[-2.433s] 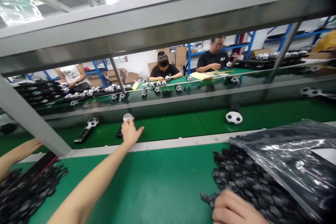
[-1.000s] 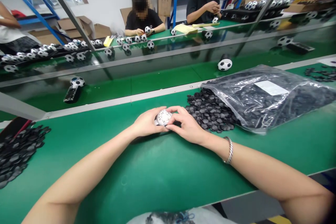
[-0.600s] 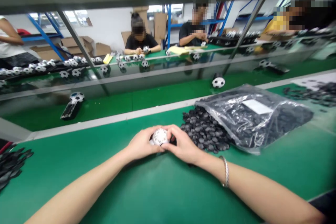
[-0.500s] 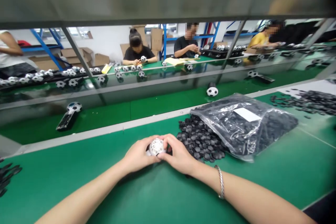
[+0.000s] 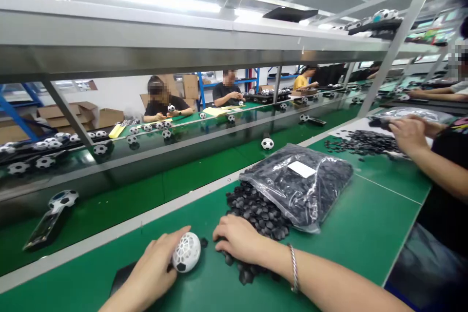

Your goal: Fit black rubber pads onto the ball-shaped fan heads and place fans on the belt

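Note:
My left hand [image 5: 155,265] is closed around a white soccer-ball-shaped shell [image 5: 188,248] with an openwork lattice face and a black patch low on its side. A flat black part [image 5: 122,275] shows beneath that hand; whether it joins the shell is hidden. Over the near edge of a heap of small black patches [image 5: 256,207], my right hand [image 5: 237,239] has bent fingers, its thumb apart from them. Nothing shows in its grasp. Loose patches [image 5: 246,273] lie under and in front of it, and a single one rests beside the shell.
A clear plastic bag [image 5: 303,180] of black patches lies behind the heap. Past the table's edge strip [image 5: 146,219], a green conveyor [image 5: 204,170] carries soccer-ball items. At right, a co-worker's hands [image 5: 409,131] hold a dark piece above other patches. More people sit opposite, under a metal shelf.
My right hand has let go of the shell and gone to the black patches. The shell stays in my left hand. My view has turned right and upward, bringing in the co-worker.

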The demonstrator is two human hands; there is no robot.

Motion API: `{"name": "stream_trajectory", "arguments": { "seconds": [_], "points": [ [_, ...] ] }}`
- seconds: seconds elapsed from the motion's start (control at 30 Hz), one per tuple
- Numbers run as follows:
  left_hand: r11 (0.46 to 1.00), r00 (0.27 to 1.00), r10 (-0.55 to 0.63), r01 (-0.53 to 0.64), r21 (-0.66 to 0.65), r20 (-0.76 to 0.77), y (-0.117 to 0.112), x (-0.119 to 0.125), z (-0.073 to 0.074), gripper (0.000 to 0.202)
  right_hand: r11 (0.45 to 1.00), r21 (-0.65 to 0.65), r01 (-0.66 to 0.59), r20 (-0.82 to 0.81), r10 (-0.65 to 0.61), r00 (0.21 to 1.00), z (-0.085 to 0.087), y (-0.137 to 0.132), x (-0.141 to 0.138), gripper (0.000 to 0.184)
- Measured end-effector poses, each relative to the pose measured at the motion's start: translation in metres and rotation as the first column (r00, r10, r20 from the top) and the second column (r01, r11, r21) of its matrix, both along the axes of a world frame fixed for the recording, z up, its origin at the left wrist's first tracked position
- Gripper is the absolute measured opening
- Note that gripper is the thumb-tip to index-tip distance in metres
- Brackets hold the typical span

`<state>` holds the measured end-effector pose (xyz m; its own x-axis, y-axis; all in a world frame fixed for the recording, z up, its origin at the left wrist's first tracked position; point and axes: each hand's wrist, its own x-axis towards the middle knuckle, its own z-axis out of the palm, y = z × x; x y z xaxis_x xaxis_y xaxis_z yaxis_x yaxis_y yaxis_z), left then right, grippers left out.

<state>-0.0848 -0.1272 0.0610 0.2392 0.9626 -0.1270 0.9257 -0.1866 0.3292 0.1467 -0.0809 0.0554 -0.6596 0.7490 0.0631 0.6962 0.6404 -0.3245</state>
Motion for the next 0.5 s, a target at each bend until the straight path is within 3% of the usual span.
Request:
{"name": "stream_trajectory", "arguments": {
  "seconds": [0.07,0.2,0.27,0.4,0.5],
  "points": [
    [0.999,0.998,-0.020,0.021,0.025,-0.053,-0.001,-0.001,0.002,0.080,0.999,0.023,-0.033,0.046,0.032,0.998,0.001,-0.004,-0.002,0.010],
    [0.999,0.999,-0.020,0.021,0.043,-0.039,-0.002,0.002,0.002,0.077,0.993,0.090,-0.075,0.101,0.066,0.993,0.002,-0.012,-0.004,0.024],
    [0.998,0.999,-0.036,0.037,0.057,-0.007,-0.004,0.003,0.002,0.072,0.990,0.102,-0.093,0.137,0.079,0.987,0.001,-0.014,-0.004,0.018],
    [0.990,0.994,-0.105,0.101,0.096,0.028,-0.010,0.007,0.004,0.071,0.996,0.045,-0.077,0.120,0.071,0.990,0.000,-0.013,-0.003,0.003],
    [0.986,0.994,-0.108,0.103,0.129,0.033,-0.011,0.009,0.006,0.068,0.997,-0.041,-0.066,0.043,0.068,0.997,0.001,-0.011,0.000,0.019]
  ]
}}
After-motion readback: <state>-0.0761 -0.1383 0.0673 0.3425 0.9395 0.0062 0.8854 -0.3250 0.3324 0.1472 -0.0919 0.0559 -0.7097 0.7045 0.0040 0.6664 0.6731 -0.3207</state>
